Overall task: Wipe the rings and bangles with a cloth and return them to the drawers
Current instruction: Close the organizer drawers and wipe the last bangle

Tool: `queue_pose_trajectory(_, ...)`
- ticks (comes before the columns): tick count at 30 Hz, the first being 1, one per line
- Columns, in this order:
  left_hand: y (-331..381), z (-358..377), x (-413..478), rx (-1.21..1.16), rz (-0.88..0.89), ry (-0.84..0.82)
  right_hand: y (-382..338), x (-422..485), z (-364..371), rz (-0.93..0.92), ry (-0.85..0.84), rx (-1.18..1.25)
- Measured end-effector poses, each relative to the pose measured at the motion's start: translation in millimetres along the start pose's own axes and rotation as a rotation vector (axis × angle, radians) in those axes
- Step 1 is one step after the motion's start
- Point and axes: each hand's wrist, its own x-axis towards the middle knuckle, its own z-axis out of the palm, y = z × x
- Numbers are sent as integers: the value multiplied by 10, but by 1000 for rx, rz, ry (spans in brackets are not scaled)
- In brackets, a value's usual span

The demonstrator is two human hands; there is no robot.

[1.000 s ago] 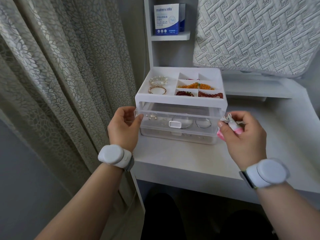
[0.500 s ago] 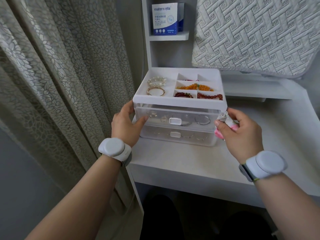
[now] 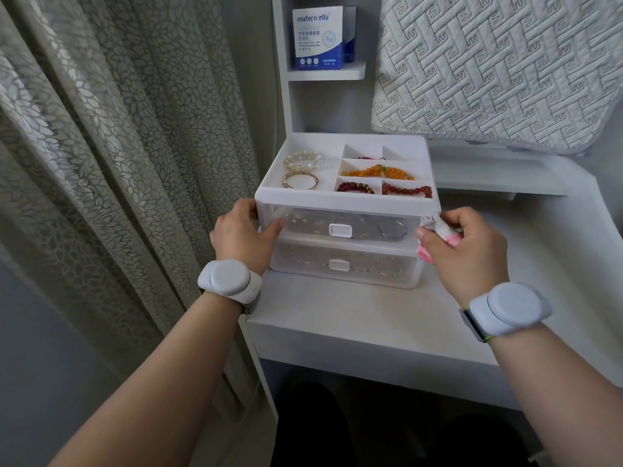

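While both hands close in on the white plastic jewellery organiser (image 3: 347,201) standing on the white counter (image 3: 337,318), the left hand (image 3: 242,237) grips its corner at nine o'clock: the thumb lies on the front of the upper clear drawer (image 3: 367,227) and the fingers (image 3: 241,207) curl round the side wall. At three o'clock the right hand (image 3: 468,251) has its fingers closed on a bunched pink and white cloth (image 3: 436,229), the thumb tip at the drawer's front corner; whether it touches the plastic I cannot tell.

Both drawers sit in the case. Through their clear fronts I can see silver bangles (image 3: 392,228) and smaller rings, in the upper one and in the lower clear drawer (image 3: 377,266) alike.

The open top tray holds a pearl bracelet (image 3: 302,160) and a gold bangle (image 3: 301,181) on the nine o'clock side, and orange beads (image 3: 377,171) and dark red beads (image 3: 406,191) towards three.

At twelve o'clock, on a small white shelf (image 3: 325,75), stands a blue and white carton (image 3: 318,37) printed "matern'ella"; the smaller lines beneath are too fine to read. A grey leaf-patterned curtain (image 3: 118,129) hangs at nine o'clock and a white quilted cover (image 3: 499,62) lies at two. Each wrist wears a white round band (image 3: 229,276).
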Motion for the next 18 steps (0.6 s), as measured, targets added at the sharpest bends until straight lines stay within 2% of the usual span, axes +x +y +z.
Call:
queue_pose_trajectory(14,69,-14,11,108,-24,2,-7,53,31,-50,32,-110)
queue_pose_trajectory(18,92,-15,-65,69,-18,12,23,2,-32,1,-62,-43)
